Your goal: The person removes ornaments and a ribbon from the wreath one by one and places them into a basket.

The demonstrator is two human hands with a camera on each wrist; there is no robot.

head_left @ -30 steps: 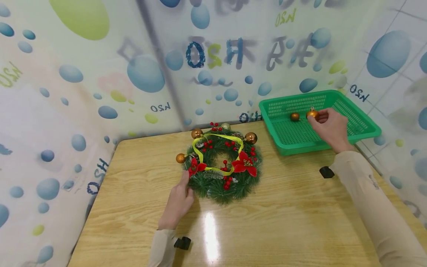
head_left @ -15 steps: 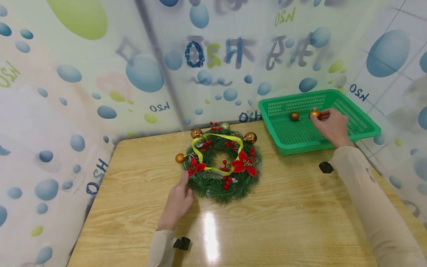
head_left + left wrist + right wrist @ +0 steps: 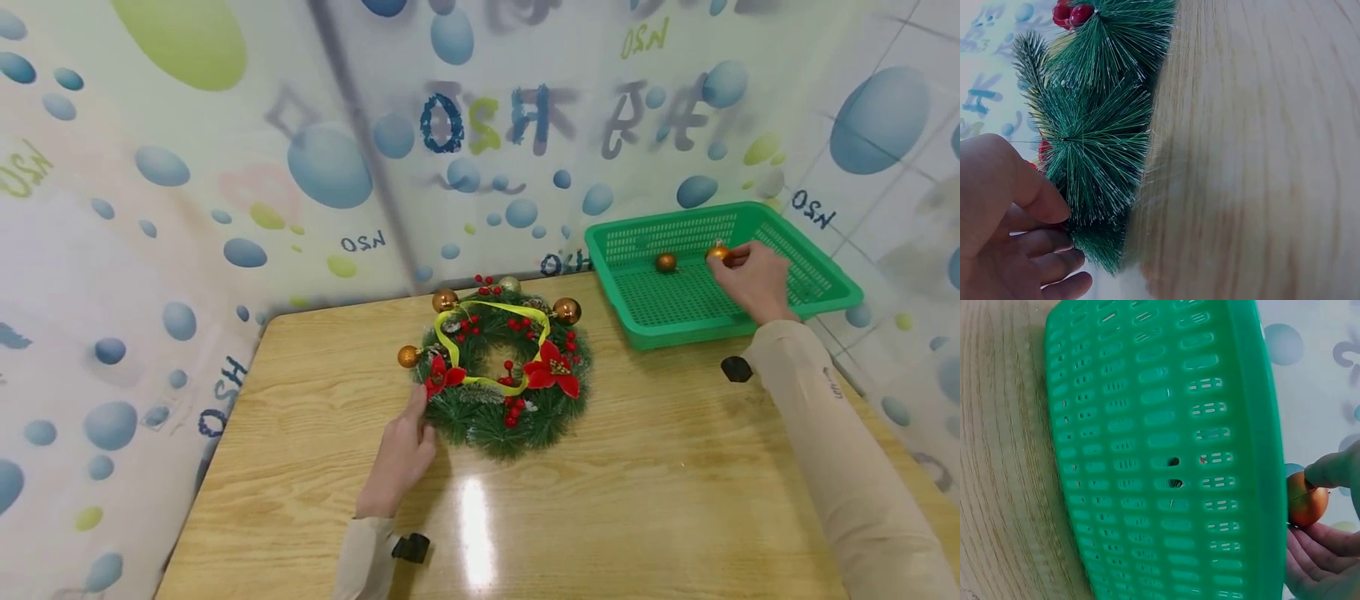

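A green Christmas wreath with red flowers, red berries, yellow ribbon and several baubles lies on the table. At its near left edge, my left hand pinches the greenery between thumb and fingers; the left wrist view shows the thumb against the needles. Over the green basket, my right hand holds an orange-gold bauble by thumb and fingertips, its cap upward. In the right wrist view this bauble shows past the basket rim, partly hidden. Another brownish-gold bauble lies inside the basket.
The wooden table meets a wall covering printed with blue and green ovals at the back and sides. The perforated basket stands at the far right corner. Its raised rim lies close to my right wrist.
My right hand has shifted slightly to the right over the basket with the bauble in its fingers. The left hand and the wreath stay in place.
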